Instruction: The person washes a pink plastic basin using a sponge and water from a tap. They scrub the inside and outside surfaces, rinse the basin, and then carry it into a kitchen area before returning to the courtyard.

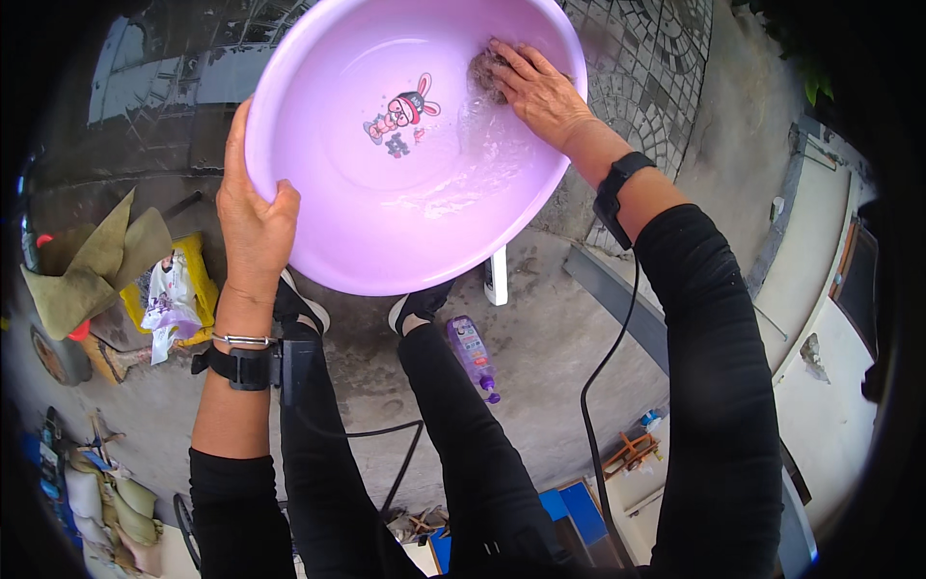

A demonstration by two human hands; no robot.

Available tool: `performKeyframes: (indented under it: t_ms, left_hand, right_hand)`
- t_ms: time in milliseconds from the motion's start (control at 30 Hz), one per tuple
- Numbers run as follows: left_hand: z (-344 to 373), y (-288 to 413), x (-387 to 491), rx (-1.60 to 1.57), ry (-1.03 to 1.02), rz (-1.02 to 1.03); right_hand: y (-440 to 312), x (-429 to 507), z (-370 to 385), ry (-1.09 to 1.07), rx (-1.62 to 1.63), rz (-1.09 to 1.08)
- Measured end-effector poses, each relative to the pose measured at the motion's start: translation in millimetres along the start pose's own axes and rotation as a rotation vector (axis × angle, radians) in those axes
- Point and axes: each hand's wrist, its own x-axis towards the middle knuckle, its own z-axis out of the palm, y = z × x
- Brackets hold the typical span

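A pink-purple plastic basin (340, 217) with a cartoon rabbit print on its bottom is tilted in front of me. My left hand (257, 210) grips its left rim, thumb inside and fingers around the outer side. Inside the basin, at the upper right, my right hand (535, 90) presses a brownish scrubbing pad (486, 76) against the wall. Part of the pad is hidden under my fingers; its material is hard to tell. Some clear water (463, 188) runs over the basin's lower right inner side.
A purple detergent bottle (472, 351) lies on the concrete by my feet, near a white object (496, 279) partly under the basin. Left are yellow packaging (206, 289) and a wheel (59, 354). Black cables (589, 405) hang from both wrist straps. A grey ledge (615, 304) runs at right.
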Motion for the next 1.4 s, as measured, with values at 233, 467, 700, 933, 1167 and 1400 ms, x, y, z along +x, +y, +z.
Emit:
performKeyframes:
  t_ms: [233, 467, 700, 933, 1167, 1400]
  left_hand:
    - [-0.3, 3.2, 13.9, 0.012, 0.079, -0.123]
    - [11.6, -18.0, -29.9, -0.127, 0.064, -0.309]
    - [7.3, -30.8, -33.0, -0.142, 0.089, -0.318]
    - [12.0, -12.7, -30.9, -0.156, 0.154, -0.307]
    - [8.2, -21.3, -35.7, -0.171, 0.097, -0.256]
    - [2.6, -26.6, -31.7, -0.178, 0.103, -0.305]
  right_hand:
    - [-140.7, -29.9, -50.1, -0.269, 0.650, 0.265]
    - [-204.0, 89.5, -135.9, 0.252, 1.460, 0.349]
    - [-61.4, 116.5, -47.6, 0.249, 1.101, 0.894]
    - [-144.8, -10.0, -56.9, -0.443, 1.099, 0.639]
    - [-171.1, 122.2, -134.9, 0.031, 1.633, 0.477]
    - [-79.5, 122.6, -88.1, 0.238, 1.538, 1.251]
